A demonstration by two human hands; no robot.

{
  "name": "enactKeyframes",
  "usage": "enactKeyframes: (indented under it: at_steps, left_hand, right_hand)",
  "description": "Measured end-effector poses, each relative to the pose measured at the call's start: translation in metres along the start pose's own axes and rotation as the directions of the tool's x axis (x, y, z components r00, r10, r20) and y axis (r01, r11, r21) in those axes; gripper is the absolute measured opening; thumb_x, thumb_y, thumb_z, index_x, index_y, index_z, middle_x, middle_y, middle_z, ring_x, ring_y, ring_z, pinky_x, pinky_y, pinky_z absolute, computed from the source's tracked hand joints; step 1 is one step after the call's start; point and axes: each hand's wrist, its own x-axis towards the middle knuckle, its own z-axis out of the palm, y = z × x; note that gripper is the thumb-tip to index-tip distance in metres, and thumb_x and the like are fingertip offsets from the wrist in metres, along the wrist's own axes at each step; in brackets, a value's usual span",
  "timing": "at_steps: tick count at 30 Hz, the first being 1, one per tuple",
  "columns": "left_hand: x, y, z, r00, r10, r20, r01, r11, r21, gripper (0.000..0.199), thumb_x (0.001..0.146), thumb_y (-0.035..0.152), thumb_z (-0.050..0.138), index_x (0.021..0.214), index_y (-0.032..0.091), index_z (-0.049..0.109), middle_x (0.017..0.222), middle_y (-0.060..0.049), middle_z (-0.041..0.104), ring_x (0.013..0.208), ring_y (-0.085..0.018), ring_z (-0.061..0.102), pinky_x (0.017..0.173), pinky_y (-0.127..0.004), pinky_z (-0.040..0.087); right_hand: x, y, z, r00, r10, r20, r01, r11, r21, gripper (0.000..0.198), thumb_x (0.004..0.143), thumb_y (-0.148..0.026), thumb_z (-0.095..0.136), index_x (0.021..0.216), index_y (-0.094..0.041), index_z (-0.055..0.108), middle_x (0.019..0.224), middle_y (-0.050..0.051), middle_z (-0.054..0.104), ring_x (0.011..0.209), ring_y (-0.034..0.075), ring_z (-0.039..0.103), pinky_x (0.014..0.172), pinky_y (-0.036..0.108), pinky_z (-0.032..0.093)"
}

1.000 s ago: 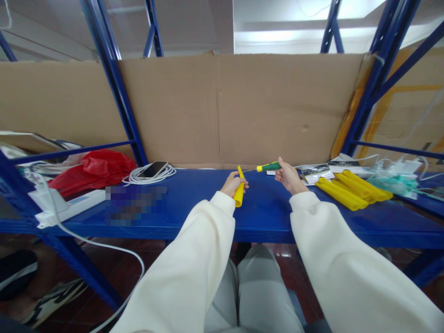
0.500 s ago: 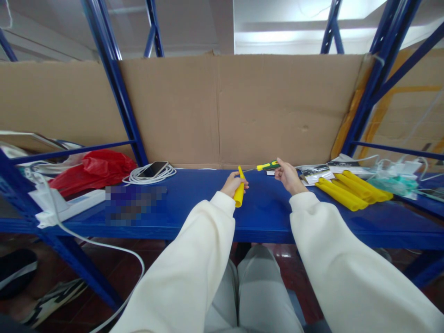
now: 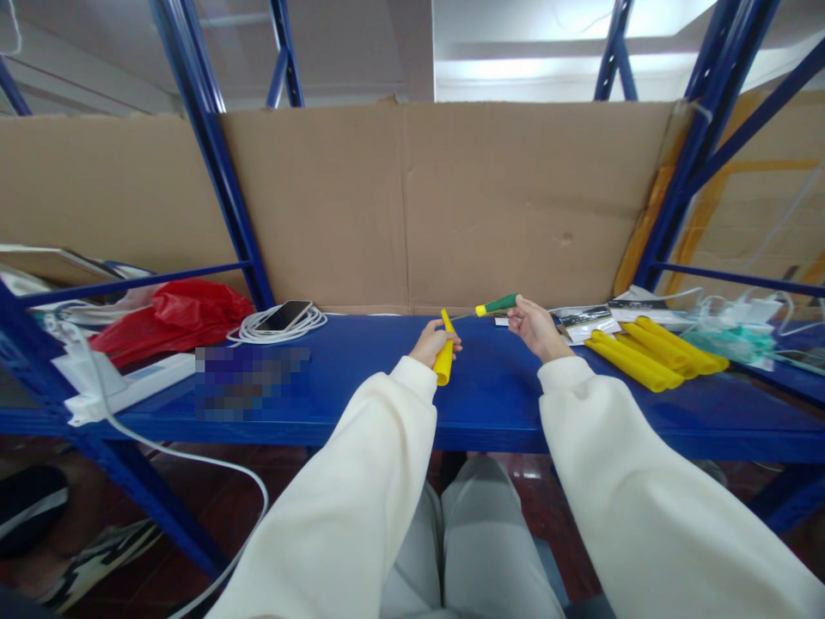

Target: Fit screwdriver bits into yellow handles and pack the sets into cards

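Note:
My left hand (image 3: 428, 344) is closed around a yellow tapered tube (image 3: 444, 361), its narrow end pointing up and its wide end toward me. In my right hand (image 3: 532, 328) the fingers pinch the end of a screwdriver (image 3: 499, 305) with a green and yellow handle. The thin shaft points left and reaches the tube's side near the left fingers; whether its tip is inside the tube cannot be made out. Both hands are above the blue shelf top (image 3: 490, 404). Several more yellow tubes (image 3: 635, 361) lie to the right of my right hand.
On the left are a phone (image 3: 287, 315) on a coiled white cable (image 3: 315, 322), a red plastic bag (image 3: 186, 314) and a white power strip (image 3: 161, 374). Printed packets (image 3: 586, 322) lie at right. A cardboard panel (image 3: 412, 206) stands behind, between blue posts (image 3: 219, 163).
The screwdriver's handle has turned about its own axis in my right fingers, showing more green now. My left hand and the tube have stayed in place.

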Motion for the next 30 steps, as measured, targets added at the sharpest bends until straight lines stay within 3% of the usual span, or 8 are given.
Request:
enactKeyframes:
  at_steps: [5,15,21,26,30]
  left_hand:
    - [0.0011,-0.0006,-0.0002,1.0,0.002,-0.012,-0.002,1.0,-0.003,0.052,0.085,0.001,0.049,0.133,0.018,0.037,0.073,-0.002,0.064,0.048,-0.009,0.056,0.046,-0.018,0.041]
    - [-0.0003,0.0003,0.0002,1.0,-0.002,-0.007,0.002,1.0,0.008,0.049,0.085,0.002,0.049,0.131,0.019,0.041,0.075,-0.002,0.065,0.05,-0.01,0.056,0.047,-0.019,0.043]
    - [-0.0017,0.0005,0.0009,1.0,0.004,-0.017,-0.004,1.0,0.002,0.048,0.086,0.002,0.05,0.13,0.018,0.041,0.073,-0.002,0.064,0.049,-0.01,0.056,0.046,-0.018,0.041]
    - [-0.0019,0.0004,0.0009,1.0,0.002,-0.018,-0.002,1.0,0.001,0.048,0.086,0.002,0.048,0.13,0.018,0.04,0.074,-0.002,0.064,0.049,-0.01,0.056,0.045,-0.018,0.041]
    - [-0.0017,-0.0001,0.0007,1.0,0.011,-0.022,-0.011,1.0,-0.002,0.048,0.087,0.002,0.048,0.131,0.017,0.04,0.073,-0.002,0.063,0.048,-0.009,0.055,0.044,-0.018,0.04]
  right_hand:
    - [-0.0003,0.0015,0.0007,0.999,-0.003,0.032,0.004,1.0,-0.018,0.037,0.075,-0.043,0.078,0.071,-0.02,0.048,0.05,-0.007,0.052,0.042,0.005,0.046,0.042,0.014,0.04]
    - [0.0038,0.0045,0.0007,0.994,-0.044,-0.101,0.036,0.996,-0.081,0.038,0.069,-0.046,0.08,0.075,-0.021,0.05,0.05,-0.005,0.057,0.036,0.006,0.045,0.035,0.015,0.034]
    - [0.0005,0.0037,0.0004,0.998,-0.053,-0.034,0.05,0.995,-0.083,0.042,0.068,-0.056,0.078,0.073,-0.02,0.056,0.044,-0.006,0.05,0.036,0.005,0.043,0.034,0.015,0.032]
    - [-0.0027,-0.0012,0.002,0.999,-0.031,0.01,0.03,0.999,0.02,0.028,0.077,-0.042,0.075,0.078,-0.021,0.058,0.048,-0.006,0.055,0.04,0.005,0.045,0.04,0.014,0.038]
    - [-0.0037,-0.0022,0.0031,1.0,-0.013,0.029,0.012,1.0,0.014,0.029,0.079,-0.038,0.075,0.072,-0.02,0.053,0.052,-0.005,0.059,0.042,0.004,0.047,0.044,0.014,0.043]
